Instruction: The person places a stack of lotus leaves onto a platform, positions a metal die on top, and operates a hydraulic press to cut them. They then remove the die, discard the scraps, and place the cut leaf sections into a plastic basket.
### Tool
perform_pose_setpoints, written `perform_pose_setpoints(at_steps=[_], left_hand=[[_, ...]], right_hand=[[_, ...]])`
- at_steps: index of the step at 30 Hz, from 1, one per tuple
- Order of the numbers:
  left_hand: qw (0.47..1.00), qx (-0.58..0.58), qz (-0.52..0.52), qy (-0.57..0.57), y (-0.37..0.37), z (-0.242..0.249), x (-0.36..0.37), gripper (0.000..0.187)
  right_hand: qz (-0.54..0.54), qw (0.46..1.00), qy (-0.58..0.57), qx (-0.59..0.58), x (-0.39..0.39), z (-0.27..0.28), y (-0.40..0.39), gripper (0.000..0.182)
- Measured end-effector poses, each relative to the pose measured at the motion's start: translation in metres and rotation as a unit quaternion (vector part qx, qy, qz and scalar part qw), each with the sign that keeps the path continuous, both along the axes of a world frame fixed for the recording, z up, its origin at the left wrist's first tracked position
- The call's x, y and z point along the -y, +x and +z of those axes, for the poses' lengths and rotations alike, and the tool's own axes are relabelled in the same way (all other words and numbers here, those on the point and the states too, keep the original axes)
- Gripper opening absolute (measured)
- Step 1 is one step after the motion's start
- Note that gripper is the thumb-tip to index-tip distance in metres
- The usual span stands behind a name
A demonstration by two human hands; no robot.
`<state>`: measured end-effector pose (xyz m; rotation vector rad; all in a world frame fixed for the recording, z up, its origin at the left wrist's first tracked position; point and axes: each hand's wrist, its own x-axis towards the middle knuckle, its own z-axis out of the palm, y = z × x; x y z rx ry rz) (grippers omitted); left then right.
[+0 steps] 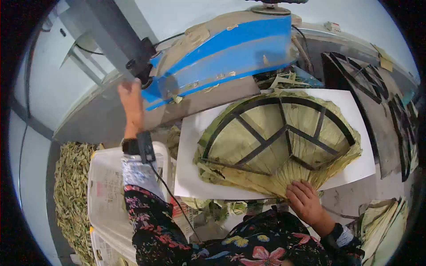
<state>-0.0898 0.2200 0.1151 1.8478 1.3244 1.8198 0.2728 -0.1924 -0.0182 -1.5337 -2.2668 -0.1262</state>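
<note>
Floral sleeves (153, 217) spread, left hand (132, 102) extended, right hand (306, 201) bent.

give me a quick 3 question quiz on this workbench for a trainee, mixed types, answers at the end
1. Multiple choice: what is the right hand touching?
a) the plastic bin
b) the gathered end of the pleated leaf
c) the blue machine cover

2. True or false: the black frame lies on top of the pleated leaf, with the white board beneath them.

3. Fill in the missing word: the left hand is raised to the black fittings beside the ____ column.

Key: 1 b; 2 true; 3 grey
</note>
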Motion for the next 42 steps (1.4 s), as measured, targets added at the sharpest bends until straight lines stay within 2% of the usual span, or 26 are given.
perform_pose_setpoints(at_steps=[1,2,4,5,7,8,13,16,19,21,23,25,30,35,37,39,41,42], left_hand=[[0.999,0.017,-0.001,0.039,0.001,0.009,-0.013,0.03],[0.999,0.022,-0.013,0.039,0.005,0.018,-0.025,0.03],[0.983,0.13,-0.105,-0.07,0.013,0.03,-0.047,0.033],[0.982,0.132,-0.117,-0.071,0.017,0.032,-0.056,0.033],[0.978,0.131,-0.116,-0.111,0.015,0.03,-0.073,0.032],[0.985,0.124,-0.082,-0.087,0.004,0.018,-0.093,0.032],[0.983,0.136,-0.072,-0.101,-0.003,0.01,-0.098,0.033],[0.988,0.109,-0.024,-0.107,-0.003,0.014,-0.087,0.037],[0.991,0.084,-0.019,-0.104,0.002,0.011,-0.047,0.039],[0.981,0.113,-0.096,-0.122,0.02,0.021,0.01,0.037],[0.984,0.108,-0.098,-0.102,0.036,0.026,0.057,0.031],[0.993,0.04,-0.093,-0.067,0.041,0.023,0.093,0.028],[0.994,0.004,-0.083,-0.067,0.071,0.02,0.173,0.033],[0.982,-0.066,-0.157,-0.077,0.092,0.018,0.223,0.041],[0.976,-0.12,-0.182,0.008,0.1,0.023,0.231,0.049],[0.978,-0.09,-0.185,0.031,0.094,0.027,0.211,0.053],[0.992,-0.043,0.076,0.09,0.089,0.034,0.191,0.051],[0.992,-0.042,0.071,0.091,0.08,0.036,0.18,0.051]], right_hand=[[-0.007,1.0,-0.003,0.005,0.003,-0.001,0.0,0.032],[-0.019,1.0,-0.002,0.01,0.004,-0.003,0.0,0.032],[0.001,1.0,0.016,0.014,0.005,-0.007,0.002,0.033],[-0.011,1.0,0.016,0.018,0.005,-0.007,0.003,0.033],[0.007,1.0,0.017,0.014,0.006,-0.006,0.003,0.033],[0.001,1.0,0.016,0.015,0.006,-0.005,0.003,0.033],[-0.001,0.999,0.037,-0.01,0.005,-0.004,0.0,0.031],[0.001,0.998,0.055,-0.017,0.004,-0.008,-0.001,0.033],[0.0,1.0,0.03,-0.009,0.007,-0.012,0.002,0.037],[0.006,1.0,0.025,-0.01,0.008,-0.01,0.003,0.038],[0.008,1.0,0.02,-0.012,0.008,-0.01,0.003,0.039],[0.007,1.0,0.017,-0.004,0.008,-0.009,0.004,0.042],[0.022,0.999,0.038,-0.026,0.007,-0.01,0.007,0.042],[0.025,0.995,0.006,-0.092,0.01,0.01,0.012,0.044],[0.074,0.973,-0.065,-0.206,0.013,0.025,0.024,0.05],[0.07,0.973,-0.021,-0.217,0.005,0.058,0.03,0.052],[0.073,0.957,0.035,-0.28,-0.012,0.099,0.024,0.055],[0.08,0.94,0.053,-0.327,-0.028,0.118,0.016,0.056]])
